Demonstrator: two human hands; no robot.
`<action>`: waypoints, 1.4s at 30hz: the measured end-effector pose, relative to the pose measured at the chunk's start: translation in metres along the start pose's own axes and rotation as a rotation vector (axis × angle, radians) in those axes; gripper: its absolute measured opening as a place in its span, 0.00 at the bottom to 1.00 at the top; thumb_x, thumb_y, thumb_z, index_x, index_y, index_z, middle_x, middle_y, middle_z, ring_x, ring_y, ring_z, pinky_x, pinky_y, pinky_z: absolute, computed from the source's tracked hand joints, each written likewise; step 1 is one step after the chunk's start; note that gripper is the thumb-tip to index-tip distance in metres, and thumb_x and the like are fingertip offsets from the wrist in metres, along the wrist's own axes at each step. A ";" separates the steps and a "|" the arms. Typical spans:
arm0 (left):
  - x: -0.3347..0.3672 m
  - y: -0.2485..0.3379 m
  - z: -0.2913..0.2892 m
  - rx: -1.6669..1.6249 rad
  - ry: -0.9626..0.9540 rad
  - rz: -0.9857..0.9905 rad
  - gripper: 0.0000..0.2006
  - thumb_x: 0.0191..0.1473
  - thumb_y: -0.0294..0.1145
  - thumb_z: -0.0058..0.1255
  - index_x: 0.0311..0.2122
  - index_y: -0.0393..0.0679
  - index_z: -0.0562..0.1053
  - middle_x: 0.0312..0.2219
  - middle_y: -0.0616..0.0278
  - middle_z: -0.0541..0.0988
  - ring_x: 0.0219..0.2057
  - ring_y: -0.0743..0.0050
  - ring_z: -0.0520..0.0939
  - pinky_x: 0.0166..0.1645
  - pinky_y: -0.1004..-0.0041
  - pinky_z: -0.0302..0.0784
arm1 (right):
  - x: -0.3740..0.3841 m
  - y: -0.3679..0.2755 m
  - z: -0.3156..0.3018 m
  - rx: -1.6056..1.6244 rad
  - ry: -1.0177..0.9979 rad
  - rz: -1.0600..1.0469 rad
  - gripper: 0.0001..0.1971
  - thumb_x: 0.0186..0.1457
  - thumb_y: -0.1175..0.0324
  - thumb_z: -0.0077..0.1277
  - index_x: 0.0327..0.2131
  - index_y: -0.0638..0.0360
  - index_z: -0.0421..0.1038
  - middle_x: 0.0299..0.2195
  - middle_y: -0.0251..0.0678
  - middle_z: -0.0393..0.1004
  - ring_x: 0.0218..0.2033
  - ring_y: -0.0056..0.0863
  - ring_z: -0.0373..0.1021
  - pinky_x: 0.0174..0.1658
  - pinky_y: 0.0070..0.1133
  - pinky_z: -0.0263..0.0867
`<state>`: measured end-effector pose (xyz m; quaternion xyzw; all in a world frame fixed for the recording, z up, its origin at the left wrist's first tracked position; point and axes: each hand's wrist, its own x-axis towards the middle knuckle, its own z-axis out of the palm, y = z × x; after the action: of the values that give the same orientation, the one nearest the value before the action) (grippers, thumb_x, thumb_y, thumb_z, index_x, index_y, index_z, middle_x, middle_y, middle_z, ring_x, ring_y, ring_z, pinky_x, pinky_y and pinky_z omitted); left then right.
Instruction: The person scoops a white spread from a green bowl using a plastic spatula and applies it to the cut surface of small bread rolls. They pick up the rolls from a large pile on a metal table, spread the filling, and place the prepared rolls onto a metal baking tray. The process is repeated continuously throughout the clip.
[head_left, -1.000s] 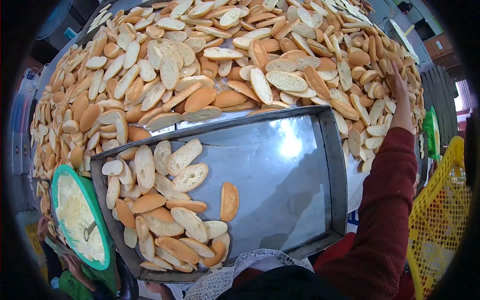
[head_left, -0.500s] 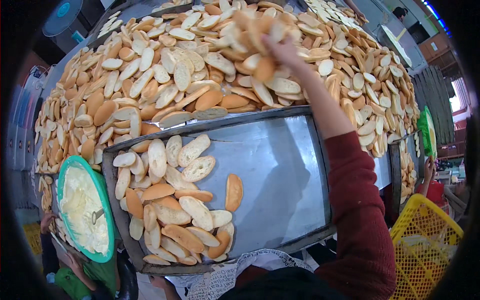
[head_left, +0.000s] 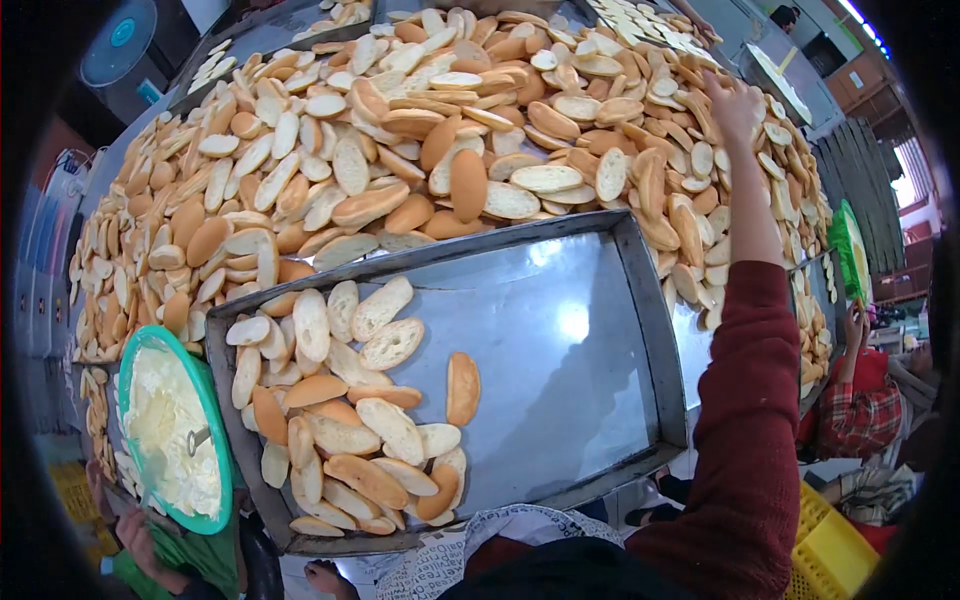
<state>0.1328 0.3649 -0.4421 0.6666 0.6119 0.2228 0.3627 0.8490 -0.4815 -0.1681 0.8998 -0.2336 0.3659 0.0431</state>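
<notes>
My right hand (head_left: 738, 108) reaches over the far right part of a large heap of halved bread rolls (head_left: 560, 120). Its fingers are apart and touch the rolls there, with no roll seen lifted in it. In front of the heap lies a metal tray (head_left: 520, 390), its left half covered with halved rolls (head_left: 395, 430), some cut side up and some crust up. One crust-up piece (head_left: 463, 388) lies apart near the tray's middle. My left hand (head_left: 325, 577) is low at the near side, below the tray's front edge; its fingers are too dim to read.
A green basin (head_left: 222, 440) of pale cream with a metal handle sticking out stands left of the tray. A co-worker's hand (head_left: 138, 540) shows beyond it. Yellow crates (head_left: 830, 545) and another co-worker in a red checked sleeve (head_left: 850, 420) are at the right.
My right hand has moved right from the middle of the heap, where rolls were tumbling around it. Those rolls now lie still. My left hand sits slightly lower, away from the tray edge.
</notes>
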 end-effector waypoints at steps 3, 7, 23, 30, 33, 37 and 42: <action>0.047 -0.009 0.002 0.398 -0.002 0.212 0.15 0.57 0.39 0.39 0.28 0.39 0.70 0.15 0.59 0.73 0.13 0.66 0.72 0.19 0.66 0.69 | -0.008 0.128 -0.040 -0.006 -0.092 0.469 0.52 0.33 0.22 0.43 0.59 0.42 0.53 0.59 0.60 0.43 0.61 0.56 0.42 0.59 0.46 0.42; -0.031 0.032 -0.023 0.516 -0.014 0.193 0.21 0.56 0.45 0.41 0.34 0.32 0.73 0.25 0.44 0.75 0.25 0.49 0.71 0.30 0.59 0.66 | 0.025 0.191 -0.020 0.229 0.018 0.666 0.52 0.33 0.22 0.42 0.62 0.33 0.46 0.63 0.55 0.35 0.64 0.52 0.34 0.61 0.48 0.31; 0.011 0.034 -0.104 1.153 -0.238 0.302 0.16 0.57 0.40 0.37 0.26 0.39 0.70 0.16 0.58 0.75 0.17 0.62 0.75 0.23 0.60 0.70 | 0.013 0.088 0.074 0.562 -0.781 0.098 0.33 0.50 0.47 0.50 0.56 0.53 0.60 0.53 0.39 0.63 0.55 0.31 0.58 0.56 0.23 0.53; 0.009 0.026 -0.040 0.488 -0.326 0.096 0.16 0.59 0.37 0.37 0.21 0.41 0.61 0.11 0.61 0.64 0.10 0.70 0.64 0.16 0.67 0.61 | -0.076 -0.098 0.023 0.518 -0.613 -0.409 0.33 0.51 0.39 0.43 0.51 0.54 0.65 0.48 0.42 0.68 0.45 0.34 0.68 0.54 0.26 0.57; -0.050 0.029 -0.056 0.361 -0.234 0.096 0.14 0.58 0.34 0.38 0.21 0.40 0.62 0.11 0.63 0.64 0.10 0.74 0.64 0.13 0.71 0.59 | -0.079 -0.160 -0.016 0.765 -0.796 -0.495 0.29 0.54 0.40 0.38 0.49 0.51 0.68 0.50 0.37 0.67 0.51 0.32 0.63 0.58 0.25 0.51; -0.058 0.054 -0.038 0.618 -0.133 0.197 0.16 0.57 0.34 0.39 0.19 0.39 0.66 0.10 0.56 0.66 0.10 0.64 0.64 0.18 0.61 0.63 | -0.021 -0.106 -0.014 0.789 -0.537 -0.223 0.26 0.58 0.45 0.34 0.43 0.55 0.72 0.49 0.41 0.68 0.53 0.33 0.60 0.58 0.24 0.49; 0.002 0.004 -0.067 0.953 -0.275 0.547 0.15 0.54 0.35 0.42 0.22 0.35 0.70 0.14 0.47 0.70 0.16 0.48 0.69 0.25 0.55 0.65 | -0.013 0.020 0.102 0.492 -0.304 0.193 0.40 0.48 0.29 0.30 0.59 0.44 0.53 0.61 0.46 0.49 0.61 0.47 0.46 0.60 0.43 0.40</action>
<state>0.0860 0.3805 -0.3970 0.9138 0.3970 -0.0810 0.0271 0.8973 -0.5194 -0.2528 0.9013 -0.2263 0.2748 -0.2468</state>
